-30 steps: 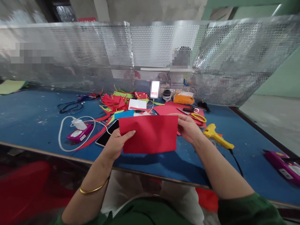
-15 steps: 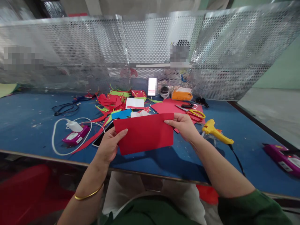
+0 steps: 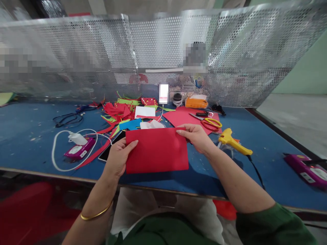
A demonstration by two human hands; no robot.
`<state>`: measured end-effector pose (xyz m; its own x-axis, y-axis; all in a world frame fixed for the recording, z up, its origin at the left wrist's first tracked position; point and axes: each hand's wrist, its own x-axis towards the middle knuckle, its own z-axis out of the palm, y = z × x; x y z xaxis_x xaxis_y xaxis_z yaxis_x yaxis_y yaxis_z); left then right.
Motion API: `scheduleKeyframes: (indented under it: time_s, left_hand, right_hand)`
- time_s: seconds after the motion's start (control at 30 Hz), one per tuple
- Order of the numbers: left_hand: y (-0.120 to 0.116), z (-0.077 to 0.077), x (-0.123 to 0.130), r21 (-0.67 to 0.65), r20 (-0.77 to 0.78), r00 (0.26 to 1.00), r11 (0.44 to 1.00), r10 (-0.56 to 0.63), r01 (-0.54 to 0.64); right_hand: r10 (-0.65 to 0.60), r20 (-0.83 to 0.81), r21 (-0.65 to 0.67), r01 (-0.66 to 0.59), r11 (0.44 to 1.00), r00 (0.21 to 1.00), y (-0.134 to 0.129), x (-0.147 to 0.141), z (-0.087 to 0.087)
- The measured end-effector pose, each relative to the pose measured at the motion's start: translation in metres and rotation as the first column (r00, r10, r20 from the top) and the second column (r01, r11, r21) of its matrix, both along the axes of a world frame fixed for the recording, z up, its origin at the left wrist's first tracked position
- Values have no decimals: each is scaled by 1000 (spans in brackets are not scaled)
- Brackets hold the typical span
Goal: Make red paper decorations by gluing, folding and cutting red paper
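the left hand (image 3: 119, 156) is gripping a red sheet (image 3: 157, 151) by its left edge while the right hand (image 3: 198, 136) is pinching the upper right corner. the sheet is hanging above the blue table (image 3: 265, 177), and a yellow glue gun (image 3: 235, 143) is lying near the scissors (image 3: 211, 125).

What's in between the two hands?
In the head view, a red sheet spans that gap: the left hand holds its left edge, the right hand its upper right corner.
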<state>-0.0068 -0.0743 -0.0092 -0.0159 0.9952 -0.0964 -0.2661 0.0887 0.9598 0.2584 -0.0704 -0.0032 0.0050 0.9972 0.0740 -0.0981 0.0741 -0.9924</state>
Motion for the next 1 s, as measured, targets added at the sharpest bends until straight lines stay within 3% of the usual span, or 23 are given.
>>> scheduleKeyframes:
  time_s: [0.23,0.4,0.53,0.6,0.63,0.7,0.77,0.87,1.0]
  left_hand:
    - [-5,-6,-4,-49,-102,986,991,-130,125]
    - [-6,-10,-5,-30,-113,992,998,-59,56]
    - [-8,-4,-9,-8,-88,996,1000,-21,21]
    - [-10,1,-12,-12,-84,996,1000,-13,12]
    - [-11,2,-15,-21,-83,997,1000,-13,11]
    - [-13,4,-20,-48,-88,996,999,-27,23]
    - [-13,5,-24,-68,-111,992,996,-67,60]
    - [-7,1,-27,-52,-187,967,985,-174,167]
    - [10,-6,-15,-2,-357,850,911,-386,413]
  right_hand:
    - [-107,6,25,107,994,994,1,2,-1]
    - [-178,129,114,164,980,975,4,6,-4]
    - [-354,229,280,287,916,907,5,14,-4]
    - [-469,352,470,280,837,810,2,17,-2]
    - [-537,432,593,221,775,724,-1,18,-1]
    - [-666,550,781,-29,624,504,-9,19,1]
    - [-734,585,810,-296,506,345,-20,19,1]
    - [-726,634,711,-569,413,265,-40,23,-2]
    - [-628,732,594,-697,401,264,-75,39,-17]
